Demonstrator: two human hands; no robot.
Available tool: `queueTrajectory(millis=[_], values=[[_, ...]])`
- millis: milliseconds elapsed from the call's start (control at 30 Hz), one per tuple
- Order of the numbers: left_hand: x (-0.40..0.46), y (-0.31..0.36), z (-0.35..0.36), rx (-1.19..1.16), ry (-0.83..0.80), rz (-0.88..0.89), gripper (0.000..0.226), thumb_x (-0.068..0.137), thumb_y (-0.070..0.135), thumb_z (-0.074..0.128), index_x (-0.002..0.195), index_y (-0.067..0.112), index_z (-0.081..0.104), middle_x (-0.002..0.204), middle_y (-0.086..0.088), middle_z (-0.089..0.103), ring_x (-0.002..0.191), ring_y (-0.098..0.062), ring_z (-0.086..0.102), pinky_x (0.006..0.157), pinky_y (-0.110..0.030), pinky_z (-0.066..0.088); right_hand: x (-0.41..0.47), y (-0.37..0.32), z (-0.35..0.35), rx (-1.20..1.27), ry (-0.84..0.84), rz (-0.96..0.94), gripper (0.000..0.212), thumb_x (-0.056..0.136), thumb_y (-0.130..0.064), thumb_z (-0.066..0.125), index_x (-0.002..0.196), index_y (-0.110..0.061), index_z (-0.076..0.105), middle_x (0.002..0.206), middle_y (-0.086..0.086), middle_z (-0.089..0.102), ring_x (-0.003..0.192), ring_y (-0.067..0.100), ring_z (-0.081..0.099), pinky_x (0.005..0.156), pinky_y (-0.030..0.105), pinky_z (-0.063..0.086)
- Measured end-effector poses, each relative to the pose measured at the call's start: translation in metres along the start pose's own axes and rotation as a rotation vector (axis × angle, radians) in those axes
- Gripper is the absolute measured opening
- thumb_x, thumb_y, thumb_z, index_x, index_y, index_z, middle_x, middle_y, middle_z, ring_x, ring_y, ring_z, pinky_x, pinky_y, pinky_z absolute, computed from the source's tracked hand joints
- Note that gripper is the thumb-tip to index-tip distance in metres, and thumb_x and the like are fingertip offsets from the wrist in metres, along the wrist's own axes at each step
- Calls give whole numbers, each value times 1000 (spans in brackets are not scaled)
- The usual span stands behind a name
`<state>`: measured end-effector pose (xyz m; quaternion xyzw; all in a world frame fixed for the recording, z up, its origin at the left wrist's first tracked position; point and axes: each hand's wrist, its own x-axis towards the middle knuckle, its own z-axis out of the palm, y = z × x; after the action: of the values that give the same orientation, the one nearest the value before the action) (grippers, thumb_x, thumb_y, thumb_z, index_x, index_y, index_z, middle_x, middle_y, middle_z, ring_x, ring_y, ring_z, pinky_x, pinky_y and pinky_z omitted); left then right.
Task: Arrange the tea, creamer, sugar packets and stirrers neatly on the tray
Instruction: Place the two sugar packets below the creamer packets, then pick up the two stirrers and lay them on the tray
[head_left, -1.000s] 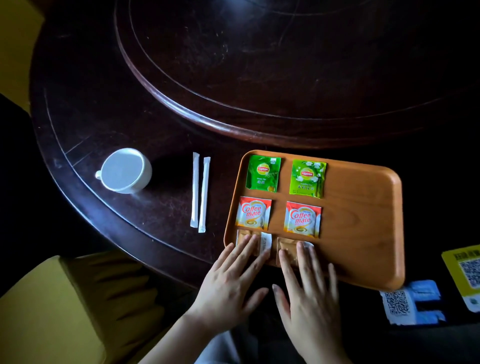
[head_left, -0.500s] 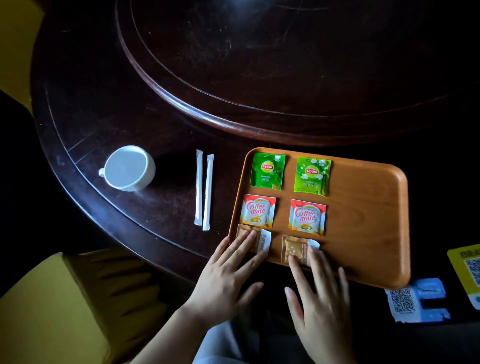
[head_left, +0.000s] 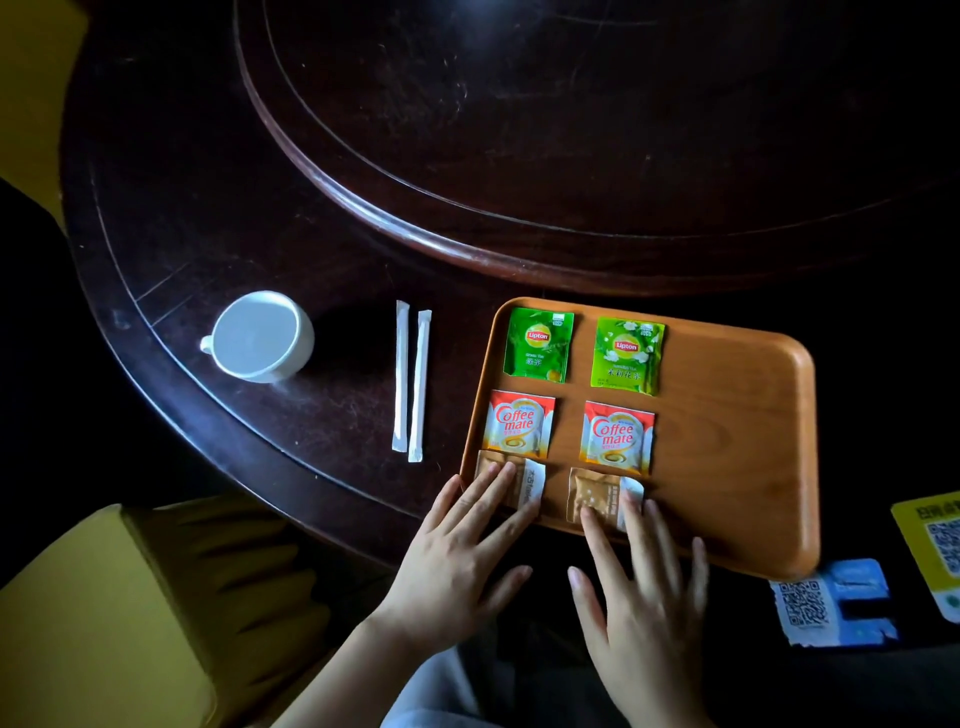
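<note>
Six packets sit on the wooden tray (head_left: 737, 447), laid out in two columns of three at its left end. At the far edge are the two green tea packets (head_left: 538, 345), side by side and close to level with each other. Below them are the two creamer packets (head_left: 518, 424), red and white, each lined up under its tea. Along the near edge, the two brown sugar packets (head_left: 597, 496) complete the grid.

Both hands are down on that last row. The left hand (head_left: 462, 566) lies flat, its fingers (head_left: 491, 491) spread and resting on the left sugar packet, pressing it and not pinching it. The right hand (head_left: 644, 597) does the same, its open fingertips (head_left: 631, 506) touching the near edge of the right sugar packet. Nothing is gripped in either hand; it looks like a final nudge to square the sugars under the creamers.

So tea, creamer and sugar appear to be in place. The right sugar packet sits a little askew and slightly lower than its partner, so some straightening may be left there.

The clear gap is the stirrers (head_left: 410, 382). The two white paper-wrapped sticks lie parallel on the dark surface (head_left: 260, 467), just beside the tray's left edge, not on it. A white cup (head_left: 260, 338) stands farther left. The whole right half of the tray is bare, with ample room for the stirrers. By this reckoning, three of the four kinds are done and the stirrers remain.
</note>
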<state>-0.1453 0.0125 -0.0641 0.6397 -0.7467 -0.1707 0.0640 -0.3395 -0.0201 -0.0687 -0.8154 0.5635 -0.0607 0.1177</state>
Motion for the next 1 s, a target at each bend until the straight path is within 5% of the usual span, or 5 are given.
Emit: queueTrajectory(millis=[267, 467, 767, 867, 1000], values=[[-4, -8, -17, -84, 147, 11, 56, 92, 49, 40, 140, 21, 39, 151, -9, 31, 143, -21, 19, 114, -42, 19, 19, -17, -17, 148, 144, -70, 51, 93, -47, 29, 124, -19, 58, 138, 18, 47, 130, 32, 39, 103, 57, 28], [9, -50, -50, -25, 387, -234, 50, 90, 43, 44, 129, 12, 52, 140, -13, 47, 135, -26, 36, 109, -45, 30, 90, -71, -25, 207, 228, -241, 42, 84, -35, 51, 120, -15, 61, 129, 15, 56, 121, 30, 49, 98, 49, 40], [51, -99, -59, 25, 402, -572, 42, 79, 36, 57, 108, 7, 63, 109, -10, 65, 104, -28, 58, 83, -42, 52, 171, -136, -2, 175, -45, -283, 33, 63, -21, 82, 77, -5, 57, 78, 11, 57, 67, 27, 59, 47, 32, 50], [57, -103, -52, -10, 384, -641, 41, 75, 39, 65, 100, 7, 65, 97, -8, 65, 94, -29, 59, 73, -40, 53, 180, -146, 5, 93, -120, -243, 38, 61, -26, 84, 76, -3, 58, 75, 13, 58, 66, 28, 60, 47, 32, 47], [60, -98, -49, -45, 404, -729, 37, 74, 38, 71, 97, 9, 66, 93, -7, 63, 93, -27, 56, 67, -38, 51, 187, -150, 7, 70, -169, -170, 37, 81, -30, 68, 100, -2, 54, 101, 13, 55, 94, 29, 56, 68, 35, 49]])
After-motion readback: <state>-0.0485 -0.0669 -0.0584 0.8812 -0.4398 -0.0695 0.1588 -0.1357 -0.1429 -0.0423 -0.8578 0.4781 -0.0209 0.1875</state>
